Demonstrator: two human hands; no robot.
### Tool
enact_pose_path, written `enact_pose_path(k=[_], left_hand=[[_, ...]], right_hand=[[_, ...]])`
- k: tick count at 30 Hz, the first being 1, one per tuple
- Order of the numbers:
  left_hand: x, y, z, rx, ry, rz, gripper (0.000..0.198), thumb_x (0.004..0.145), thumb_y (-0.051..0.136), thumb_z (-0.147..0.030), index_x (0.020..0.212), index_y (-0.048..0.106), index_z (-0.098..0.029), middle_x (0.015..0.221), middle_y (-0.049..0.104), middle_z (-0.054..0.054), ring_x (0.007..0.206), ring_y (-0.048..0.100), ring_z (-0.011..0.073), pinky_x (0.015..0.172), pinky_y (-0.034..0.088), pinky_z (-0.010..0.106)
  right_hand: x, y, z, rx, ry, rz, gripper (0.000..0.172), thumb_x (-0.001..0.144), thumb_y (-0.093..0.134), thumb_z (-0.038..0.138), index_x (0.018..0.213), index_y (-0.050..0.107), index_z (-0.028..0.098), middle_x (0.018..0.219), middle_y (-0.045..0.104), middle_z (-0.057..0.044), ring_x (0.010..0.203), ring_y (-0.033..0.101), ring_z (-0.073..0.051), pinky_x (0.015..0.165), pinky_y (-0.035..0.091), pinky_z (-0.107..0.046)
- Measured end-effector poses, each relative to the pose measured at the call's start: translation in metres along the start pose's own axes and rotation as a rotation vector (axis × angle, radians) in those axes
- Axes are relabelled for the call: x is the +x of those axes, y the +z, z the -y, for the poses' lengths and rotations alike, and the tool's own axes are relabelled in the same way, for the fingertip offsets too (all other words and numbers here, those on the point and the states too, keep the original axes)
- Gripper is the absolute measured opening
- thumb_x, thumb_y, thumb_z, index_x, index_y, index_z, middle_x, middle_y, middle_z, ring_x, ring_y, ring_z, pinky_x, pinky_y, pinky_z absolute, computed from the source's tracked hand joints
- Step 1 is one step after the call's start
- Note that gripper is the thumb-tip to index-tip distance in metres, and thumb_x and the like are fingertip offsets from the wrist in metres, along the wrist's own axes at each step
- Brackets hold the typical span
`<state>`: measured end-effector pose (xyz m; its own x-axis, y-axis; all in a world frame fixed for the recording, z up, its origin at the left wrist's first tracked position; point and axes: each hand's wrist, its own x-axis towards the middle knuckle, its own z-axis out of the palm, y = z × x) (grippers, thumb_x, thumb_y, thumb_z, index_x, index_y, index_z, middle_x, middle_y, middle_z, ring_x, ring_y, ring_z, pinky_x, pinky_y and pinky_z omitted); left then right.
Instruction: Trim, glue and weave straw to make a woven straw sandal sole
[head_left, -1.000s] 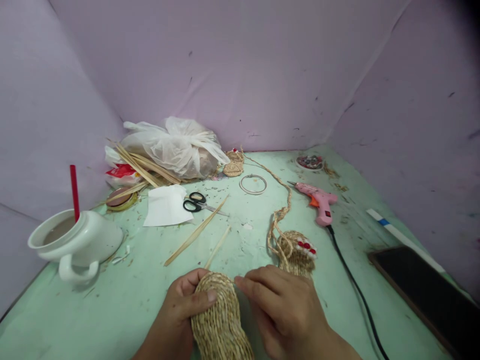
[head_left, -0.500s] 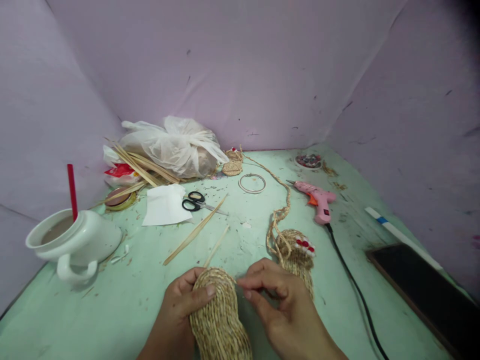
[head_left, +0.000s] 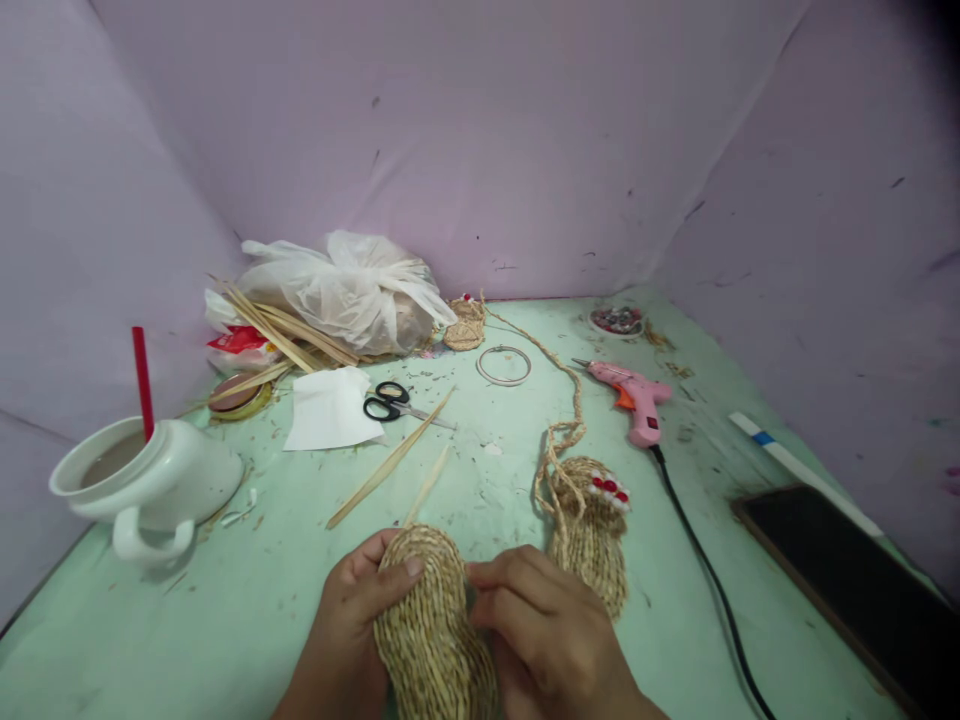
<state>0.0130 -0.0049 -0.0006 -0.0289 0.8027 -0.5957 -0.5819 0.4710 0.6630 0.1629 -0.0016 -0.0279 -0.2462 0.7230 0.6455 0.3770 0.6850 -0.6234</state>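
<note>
A woven straw slipper sole point(head_left: 424, 620), made of coiled plaited cord, stands nearly upright at the bottom centre. My left hand point(head_left: 349, 620) grips it from the left, the thumb flat on its face. My right hand point(head_left: 544, 620) is pinched against the sole's upper right edge; whatever sits between those fingertips is too small or hidden to make out. From behind the sole's top a pale straw strip point(head_left: 427, 485) sticks up. Just beyond my right hand lies a straw slipper point(head_left: 592, 540) with red and white beads, a loose braided cord point(head_left: 562, 440) trailing from it.
A pink glue gun point(head_left: 634, 395) with a black cable lies to the right, near a dark phone point(head_left: 847, 590). Scissors point(head_left: 390, 402), white paper point(head_left: 326, 410) and a metal ring point(head_left: 504, 366) lie ahead. On the left stands a white cup point(head_left: 165, 480) of brownish liquid.
My right hand has turned and shifted down, its fingers now closer against the sole's edge. The sole has moved slightly left and up, uncovering more of the beaded slipper.
</note>
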Motion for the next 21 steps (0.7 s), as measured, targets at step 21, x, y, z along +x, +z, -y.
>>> enact_pose_path(k=[21], left_hand=[[0.010,-0.017,0.004,1.771,0.892,-0.220,0.026,0.078,0.051,-0.026,0.101,0.061,-0.019,0.102,0.061,0.010,0.093,0.056,0.0272,0.071,0.047,0.038]], right_hand=[[-0.034,0.010,0.006,-0.291,0.235,0.153,0.022,0.069,0.052,0.006,0.079,0.061,0.023,0.085,0.068,-0.001,0.071,0.061,-0.018,0.063,0.048,-0.027]])
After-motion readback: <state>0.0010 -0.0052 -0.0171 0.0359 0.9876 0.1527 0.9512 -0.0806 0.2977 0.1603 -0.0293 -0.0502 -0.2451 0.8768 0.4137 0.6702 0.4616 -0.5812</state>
